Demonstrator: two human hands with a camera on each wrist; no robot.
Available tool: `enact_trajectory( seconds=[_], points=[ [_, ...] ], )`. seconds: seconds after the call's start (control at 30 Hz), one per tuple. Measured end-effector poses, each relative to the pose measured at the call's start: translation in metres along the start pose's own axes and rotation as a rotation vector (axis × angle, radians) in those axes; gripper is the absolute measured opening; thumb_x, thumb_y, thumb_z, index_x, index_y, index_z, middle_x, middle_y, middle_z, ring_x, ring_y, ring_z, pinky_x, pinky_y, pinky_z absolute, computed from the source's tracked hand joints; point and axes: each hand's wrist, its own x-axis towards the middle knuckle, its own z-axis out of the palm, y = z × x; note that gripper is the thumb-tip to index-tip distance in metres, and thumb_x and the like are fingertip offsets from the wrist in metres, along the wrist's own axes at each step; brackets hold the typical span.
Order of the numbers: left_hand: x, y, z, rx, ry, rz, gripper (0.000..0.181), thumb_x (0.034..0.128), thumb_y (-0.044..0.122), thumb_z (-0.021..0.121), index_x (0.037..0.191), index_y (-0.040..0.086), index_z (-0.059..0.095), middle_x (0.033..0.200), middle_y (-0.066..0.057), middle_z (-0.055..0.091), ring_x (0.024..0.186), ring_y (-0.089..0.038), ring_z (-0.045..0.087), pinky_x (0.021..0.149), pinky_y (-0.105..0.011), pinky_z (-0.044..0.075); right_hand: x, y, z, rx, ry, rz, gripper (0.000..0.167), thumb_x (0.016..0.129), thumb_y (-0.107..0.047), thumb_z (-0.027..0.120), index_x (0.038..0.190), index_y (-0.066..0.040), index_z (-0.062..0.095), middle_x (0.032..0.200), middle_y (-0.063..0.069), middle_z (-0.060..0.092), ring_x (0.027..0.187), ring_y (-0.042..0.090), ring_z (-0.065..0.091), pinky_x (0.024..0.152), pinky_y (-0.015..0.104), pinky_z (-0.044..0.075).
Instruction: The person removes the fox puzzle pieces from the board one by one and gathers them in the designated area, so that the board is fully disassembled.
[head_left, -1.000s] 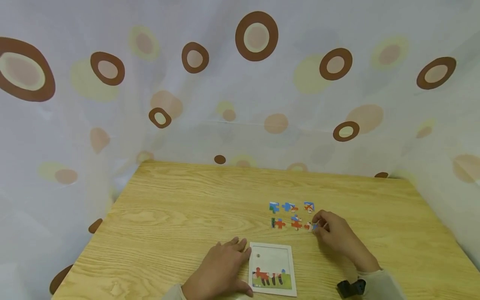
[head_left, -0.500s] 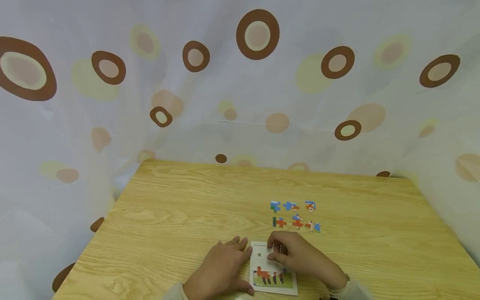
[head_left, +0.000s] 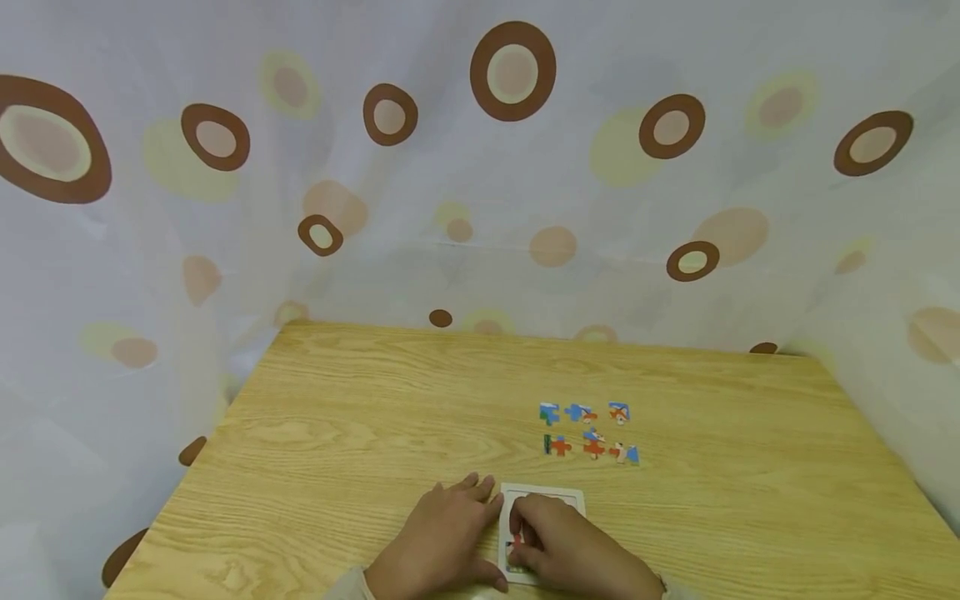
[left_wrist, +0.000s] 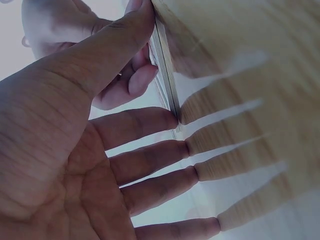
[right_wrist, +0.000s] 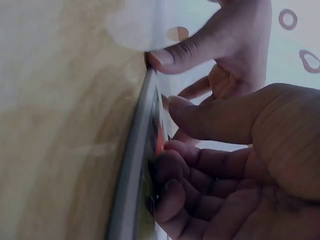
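Observation:
My left hand [head_left: 442,537] lies beside the white puzzle frame [head_left: 542,488]. Its fingertips touch the table and its thumb and index finger rest against the frame's left side. Over the frame hovers my right hand [head_left: 558,546], fingers loosely bent, hiding most of the picture. In the right wrist view the right fingers [right_wrist: 170,200] touch the fitted pieces, while the thumb [right_wrist: 200,115] stands apart from them. A red fitted jigsaw piece [head_left: 516,542] shows between thumb and index finger in the head view. No loose piece is visible in either hand.
Behind the frame, several loose jigsaw pieces lie in two rows, among them a blue and green piece [head_left: 549,412], a fox-face piece [head_left: 618,412] and a red piece [head_left: 558,446]. The wooden table [head_left: 360,400] meets a circle-patterned curtain [head_left: 480,283] at its back and sides.
My right hand has left the rightmost loose piece and moved left and nearer, down onto the fitted pieces in the frame. The loose pieces stay on the table. My left hand keeps its place.

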Motion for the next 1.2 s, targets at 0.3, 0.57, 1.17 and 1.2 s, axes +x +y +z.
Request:
enact_trajectory(
  seconds=[0.3, 0.57, 1.17, 1.2],
  points=[
    [0.001, 0.0, -0.001, -0.005, -0.003, -0.002, 0.099, 0.0635, 0.075, 0.078, 0.139, 0.013, 0.067, 0.145, -0.009, 0.061, 0.132, -0.03, 0.059, 0.088, -0.054, 0.059, -0.002, 0.001, 0.011, -0.127, 0.061, -0.005, 0.02, 0.094, -0.002, 0.069, 0.089, -0.016, 0.056, 0.082, -0.012, 0.048, 0.069, -0.001, 0.044, 0.06, 0.02, 0.044],
    [0.001, -0.001, 0.002, 0.023, 0.008, -0.003, 0.098, 0.0641, 0.076, 0.079, 0.139, 0.015, 0.067, 0.144, -0.008, 0.061, 0.133, -0.027, 0.058, 0.089, -0.053, 0.058, -0.003, -0.005, 0.007, -0.121, 0.035, 0.039, 0.022, 0.092, -0.004, 0.073, 0.096, -0.017, 0.056, 0.087, -0.007, 0.044, 0.07, 0.001, 0.043, 0.06, 0.021, 0.043],
    [0.001, -0.001, 0.001, -0.017, -0.016, -0.001, 0.099, 0.0641, 0.075, 0.078, 0.141, 0.014, 0.065, 0.147, -0.009, 0.058, 0.134, -0.03, 0.057, 0.09, -0.055, 0.058, -0.002, -0.004, -0.002, 0.048, 0.011, 0.009, 0.021, 0.096, -0.004, 0.07, 0.095, -0.016, 0.053, 0.078, -0.012, 0.051, 0.067, -0.001, 0.045, 0.058, 0.02, 0.04],
    [0.001, -0.001, 0.001, -0.016, -0.017, -0.001, 0.099, 0.0642, 0.075, 0.078, 0.141, 0.015, 0.065, 0.147, -0.009, 0.058, 0.134, -0.03, 0.057, 0.09, -0.055, 0.058, -0.002, -0.003, -0.005, 0.063, 0.012, 0.01, 0.019, 0.096, -0.005, 0.071, 0.095, -0.016, 0.054, 0.079, -0.011, 0.052, 0.068, 0.0, 0.046, 0.059, 0.02, 0.041]
  ],
)
